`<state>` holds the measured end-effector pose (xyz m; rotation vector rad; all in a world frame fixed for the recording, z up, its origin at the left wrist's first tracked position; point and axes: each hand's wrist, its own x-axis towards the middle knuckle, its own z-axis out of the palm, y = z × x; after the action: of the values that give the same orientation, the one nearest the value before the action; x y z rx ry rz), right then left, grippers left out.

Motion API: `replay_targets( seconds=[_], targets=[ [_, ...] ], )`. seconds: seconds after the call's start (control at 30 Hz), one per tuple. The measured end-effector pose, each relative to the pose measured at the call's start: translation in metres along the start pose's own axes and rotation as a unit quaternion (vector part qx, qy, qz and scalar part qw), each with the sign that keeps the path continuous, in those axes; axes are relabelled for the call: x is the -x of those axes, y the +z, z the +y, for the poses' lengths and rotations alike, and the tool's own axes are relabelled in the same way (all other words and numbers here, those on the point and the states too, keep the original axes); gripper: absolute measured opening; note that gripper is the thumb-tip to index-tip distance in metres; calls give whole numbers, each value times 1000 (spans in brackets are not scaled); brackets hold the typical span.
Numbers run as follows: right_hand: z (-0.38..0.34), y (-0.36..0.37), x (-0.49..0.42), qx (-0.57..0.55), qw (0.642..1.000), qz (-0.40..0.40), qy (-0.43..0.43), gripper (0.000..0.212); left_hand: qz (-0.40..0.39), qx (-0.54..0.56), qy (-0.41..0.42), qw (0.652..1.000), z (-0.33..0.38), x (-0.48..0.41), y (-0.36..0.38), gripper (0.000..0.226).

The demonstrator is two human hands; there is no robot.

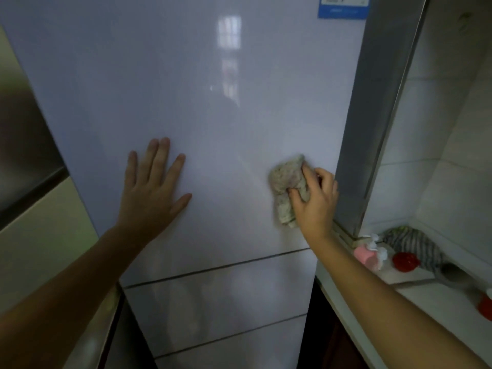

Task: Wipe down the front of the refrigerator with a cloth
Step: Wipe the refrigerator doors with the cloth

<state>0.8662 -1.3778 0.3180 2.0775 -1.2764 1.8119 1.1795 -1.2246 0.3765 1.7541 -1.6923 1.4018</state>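
Wiping the fridge (pixel 186 89) door is the job I am on now. My right hand (pixel 316 198) grips the cloth (pixel 286 187), with my fingers curled tight around it, and presses it on the door low down, near the door's right edge. My left hand (pixel 154 187) lies flat on the door with the fingers spread wide, holding nothing. I think it is there to keep me steady.

The cloth is pale and all bunched up, and one end hangs down under my hand. It looks a bit blurry, so it may be moving, but I cannot say for sure.

The door is white and very shiny. I can see a window shining in it up high. A blue sticker (pixel 343 6) sits at the top right corner. Under my hands are two dark lines where the drawers (pixel 218 294) begin.

Next I should slide the cloth across to the left, pressing flat. Most of the door above and the drawers below likely need a wipe too.
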Motion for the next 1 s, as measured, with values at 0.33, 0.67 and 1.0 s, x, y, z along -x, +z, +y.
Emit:
replay_targets(
  seconds=[0.33, 0.67, 1.0],
  targets=[
    [-45, -24, -98, -23, 985, -20, -172, 53, 72, 7, 32, 997, -3, -15, 0, 67],
    [-108, -60, -259, 99, 915, -13, -392, 49, 100, -6, 24, 995, 8, -98, -10, 73],
    [-22, -6, -129, 13, 923, -8, -384, 36, 119, -13, 20, 993, 12, -95, -3, 72]
  ],
)
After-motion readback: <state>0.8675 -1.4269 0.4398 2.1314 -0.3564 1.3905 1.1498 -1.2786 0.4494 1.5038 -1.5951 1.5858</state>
